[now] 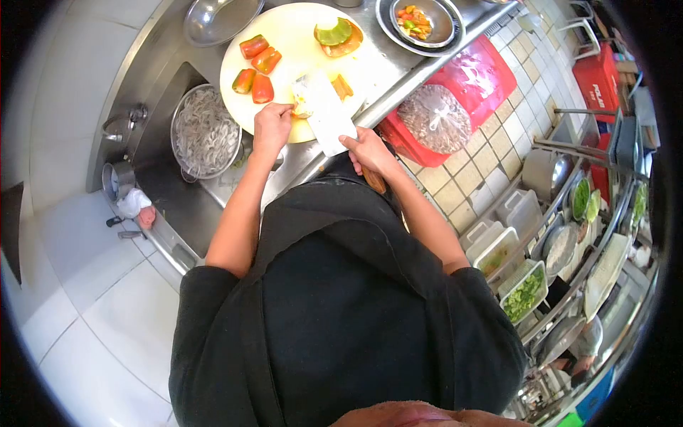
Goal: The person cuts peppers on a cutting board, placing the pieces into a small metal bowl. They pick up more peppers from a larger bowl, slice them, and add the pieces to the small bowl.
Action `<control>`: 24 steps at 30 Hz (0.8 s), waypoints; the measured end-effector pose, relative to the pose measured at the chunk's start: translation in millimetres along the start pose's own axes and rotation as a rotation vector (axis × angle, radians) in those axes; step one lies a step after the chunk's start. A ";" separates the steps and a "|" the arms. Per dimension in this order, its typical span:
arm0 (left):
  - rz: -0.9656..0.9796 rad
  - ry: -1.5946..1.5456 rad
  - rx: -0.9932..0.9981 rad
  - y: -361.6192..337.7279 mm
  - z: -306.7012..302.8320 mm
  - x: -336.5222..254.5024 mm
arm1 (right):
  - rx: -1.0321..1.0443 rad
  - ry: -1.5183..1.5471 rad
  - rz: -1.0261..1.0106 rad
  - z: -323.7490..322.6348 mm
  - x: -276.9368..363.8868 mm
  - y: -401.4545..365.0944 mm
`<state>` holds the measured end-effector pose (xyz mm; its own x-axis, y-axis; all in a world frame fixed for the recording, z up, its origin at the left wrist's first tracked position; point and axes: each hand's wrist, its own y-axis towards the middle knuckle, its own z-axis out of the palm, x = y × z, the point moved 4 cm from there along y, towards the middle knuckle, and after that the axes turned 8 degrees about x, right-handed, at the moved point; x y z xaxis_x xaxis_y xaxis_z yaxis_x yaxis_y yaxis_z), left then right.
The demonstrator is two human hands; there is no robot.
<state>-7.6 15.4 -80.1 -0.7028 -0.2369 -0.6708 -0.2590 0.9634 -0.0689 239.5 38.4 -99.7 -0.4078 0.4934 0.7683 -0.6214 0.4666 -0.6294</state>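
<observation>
My right hand point(366, 151) is wrapped round the wooden handle of a wide cleaver point(331, 122), whose blade lies over the near part of a round cutting board point(288, 50). Close to the blade's left side, my left hand point(274, 127) is closed, its fingertips at a small orange-yellow piece point(302, 110) partly hidden by blade and fingers. Several red pepper pieces point(265, 60) lie on the board's left part. At its far right sit a green pepper piece point(333, 33) and orange-red ones. An orange strip point(342, 87) is just right of the blade.
Left of the board, a colander point(205, 132) of pale strips stands in the sink point(160, 167). A metal bowl point(425, 25) of chopped pepper is at the back right. A red crate point(491, 75) holding a bag stands beyond the counter edge. Shelves with containers point(524, 290) are at right.
</observation>
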 end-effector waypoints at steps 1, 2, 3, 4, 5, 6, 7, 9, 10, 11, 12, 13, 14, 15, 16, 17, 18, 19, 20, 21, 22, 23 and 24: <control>-0.044 -0.031 -0.002 0.4 1.7 1.7 | 0.000 0.021 -0.016 -0.7 -1.2 -1.4; -0.085 -0.066 0.001 1.8 8.0 0.7 | -0.001 0.043 -0.003 -1.3 -3.4 -3.5; -0.080 -0.025 0.004 0.8 12.1 -16.8 | -0.001 0.063 0.011 -1.3 -4.7 -5.3; -0.081 0.019 0.001 -3.4 11.0 -42.9 | 0.007 0.044 0.014 -1.2 -0.3 -7.5; -0.088 0.069 -0.006 -6.9 9.8 -57.3 | -0.018 -0.004 0.034 -3.1 2.8 -10.8; -0.062 0.119 0.005 -5.5 15.3 -55.1 | -0.037 -0.056 0.051 -4.0 6.9 -12.3; -0.063 0.113 0.002 -6.6 18.0 -49.0 | -0.051 -0.109 0.067 -3.8 9.6 -12.5; -0.064 0.100 -0.010 -7.3 19.2 -40.7 | -0.041 -0.091 0.033 -5.3 10.0 -12.0; -0.042 0.077 -0.061 -10.0 18.1 -40.1 | -0.040 -0.088 0.030 -6.0 10.9 -12.4; -0.029 0.039 -0.096 -11.6 17.5 -38.7 | -0.040 -0.083 0.029 -6.2 11.0 -13.0; -0.016 -0.001 -0.129 -13.5 17.5 -37.2 | -0.045 -0.096 0.025 -5.9 12.5 -13.1; -0.003 -0.042 -0.163 -15.5 17.7 -35.5 | -0.049 -0.101 0.027 -5.5 14.3 -14.6; -0.051 -0.102 -0.181 -18.1 18.2 -31.3 | -0.055 -0.108 0.029 -5.8 17.4 -17.5; -0.098 -0.165 -0.200 -21.2 18.6 -26.9 | -0.061 -0.116 0.031 -6.0 20.9 -20.0; -0.144 -0.227 -0.220 -23.5 19.2 -22.3 | -0.065 -0.127 0.038 -7.0 22.1 -20.4; -0.163 -0.264 -0.248 -25.5 20.4 -17.2 | -0.067 -0.137 0.045 -7.7 22.9 -20.3; -0.183 -0.299 -0.276 -27.6 19.8 -13.3 | -0.068 -0.145 0.052 -7.7 23.6 -19.8; -0.203 -0.333 -0.305 -30.1 17.7 -8.4 | -0.076 -0.166 0.054 -7.7 25.1 -20.1; -0.167 -0.306 -0.323 -33.6 12.2 -4.9 | -0.081 -0.186 0.055 -7.6 27.7 -21.4; -0.130 -0.279 -0.341 -38.6 2.5 -3.7 | -0.088 -0.206 0.056 -7.4 31.3 -22.7; -0.093 -0.253 -0.360 -44.6 -8.2 -1.9 | -0.093 -0.245 0.059 -7.1 37.2 -25.4; -0.114 -0.215 -0.282 -52.7 -17.7 3.7 | -0.099 -0.283 0.064 -6.7 44.9 -30.4; -0.135 -0.177 -0.203 -65.3 -30.0 11.2 | -0.108 -0.320 0.069 -6.0 51.3 -35.4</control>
<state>-18.5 -54.0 -60.9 -0.5311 -0.3179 -0.7854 -0.4819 0.8758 -0.0286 244.7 51.6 -38.8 -0.6459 0.2792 0.7106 -0.5178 0.5237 -0.6765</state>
